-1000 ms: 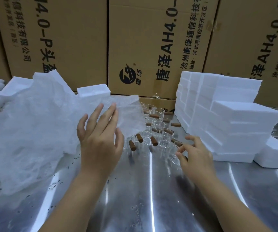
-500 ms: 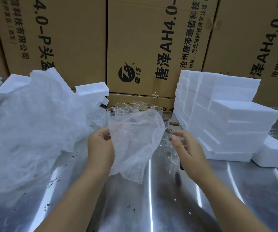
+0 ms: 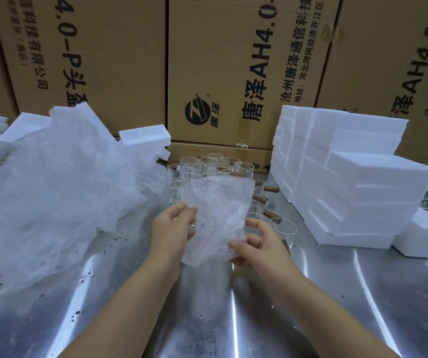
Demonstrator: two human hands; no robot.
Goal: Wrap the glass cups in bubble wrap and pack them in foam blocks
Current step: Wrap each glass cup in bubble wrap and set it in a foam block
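A small sheet of bubble wrap (image 3: 215, 215) hangs between my two hands above the steel table. My left hand (image 3: 171, 228) pinches its left edge with thumb and fingers. My right hand (image 3: 259, 244) holds its lower right edge, fingers curled onto the sheet. Behind the sheet stand several clear glass cups (image 3: 202, 166) with brown wooden handles, partly hidden by it. One more glass cup (image 3: 285, 228) stands just right of my right hand. A stack of white foam blocks (image 3: 349, 182) rises at the right.
A big heap of bubble wrap (image 3: 52, 197) covers the table's left side, with foam pieces (image 3: 143, 135) behind it. Printed cardboard boxes (image 3: 233, 73) wall off the back. A loose foam block (image 3: 427, 236) lies at the far right. The steel table (image 3: 220, 319) reflects light near me.
My left hand drew one sheet off the heap and brought it to the middle. My right hand came in from near the cups and took hold of the sheet's lower right edge.
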